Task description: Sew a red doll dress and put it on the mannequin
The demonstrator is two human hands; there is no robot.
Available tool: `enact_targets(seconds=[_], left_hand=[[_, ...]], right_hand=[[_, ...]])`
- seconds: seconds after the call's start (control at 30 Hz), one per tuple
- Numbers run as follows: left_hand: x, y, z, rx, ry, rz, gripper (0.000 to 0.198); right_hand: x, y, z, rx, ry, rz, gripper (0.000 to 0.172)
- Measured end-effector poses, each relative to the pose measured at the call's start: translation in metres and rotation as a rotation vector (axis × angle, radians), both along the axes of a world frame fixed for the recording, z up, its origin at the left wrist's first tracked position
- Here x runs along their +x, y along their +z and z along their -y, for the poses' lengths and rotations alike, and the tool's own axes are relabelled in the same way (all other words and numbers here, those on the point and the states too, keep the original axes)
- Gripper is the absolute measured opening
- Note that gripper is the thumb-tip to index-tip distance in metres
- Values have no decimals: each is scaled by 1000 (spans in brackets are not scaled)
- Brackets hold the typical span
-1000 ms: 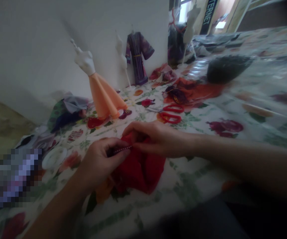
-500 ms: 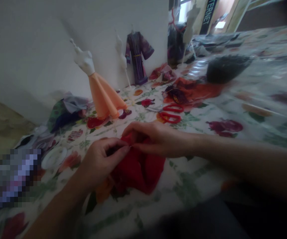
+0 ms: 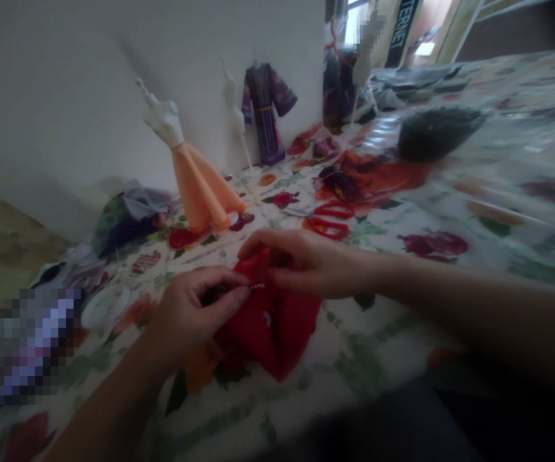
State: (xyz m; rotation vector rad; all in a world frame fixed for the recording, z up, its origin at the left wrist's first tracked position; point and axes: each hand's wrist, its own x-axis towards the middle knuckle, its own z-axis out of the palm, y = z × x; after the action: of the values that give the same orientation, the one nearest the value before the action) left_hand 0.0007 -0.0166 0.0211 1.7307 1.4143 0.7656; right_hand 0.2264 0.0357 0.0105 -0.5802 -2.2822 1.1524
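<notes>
A small piece of red cloth [image 3: 277,327] lies on the flowered table near its front edge. My left hand [image 3: 195,317] is closed in a pinch at the cloth's upper left edge, and a short string of tiny pale beads [image 3: 256,287] sticks out from its fingertips. My right hand [image 3: 306,263] is closed on the cloth's top edge, fingers curled over it, just right of the beads. Both forearms reach in from the bottom of the view.
Red-handled scissors [image 3: 330,218] lie behind my hands. A small white mannequin in an orange skirt [image 3: 200,186] stands at the left, a purple doll robe [image 3: 265,109] by the wall. Cloth scraps [image 3: 128,215], a white dish [image 3: 106,305], orange fabric [image 3: 378,176] and a dark bundle [image 3: 435,131] lie around.
My right hand has shifted slightly to the right along the cloth. The bead string, longer a second ago, shows only a short end between the hands now.
</notes>
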Motion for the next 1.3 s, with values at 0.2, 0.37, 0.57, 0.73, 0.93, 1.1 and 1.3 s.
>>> enact_targets(seconds=[0.2,0.37,0.57,0.73,0.93,1.1,1.3], left_hand=[[-1,2,7,27,-135,-45,14],[3,10,16,-26,-96,-27,15],[-1,18,16,48,-78,-70,8],[-6,20,13,76,-147,-79,9],[-2,19,16,-47,-105,5,11],[1,19,19,-84,-134,70,10],[-2,26,23,46,-83,107,5]], right_hand=[[3,5,-1,-73,178,-100,41],[2,6,-1,-216,289,-128,40],[-1,-2,-3,-158,261,-66,9],[0,1,-3,-131,202,-48,6],[-3,-1,-1,-300,217,-151,31],[-4,-4,0,-462,293,-311,38],[0,5,4,-448,251,-331,29]])
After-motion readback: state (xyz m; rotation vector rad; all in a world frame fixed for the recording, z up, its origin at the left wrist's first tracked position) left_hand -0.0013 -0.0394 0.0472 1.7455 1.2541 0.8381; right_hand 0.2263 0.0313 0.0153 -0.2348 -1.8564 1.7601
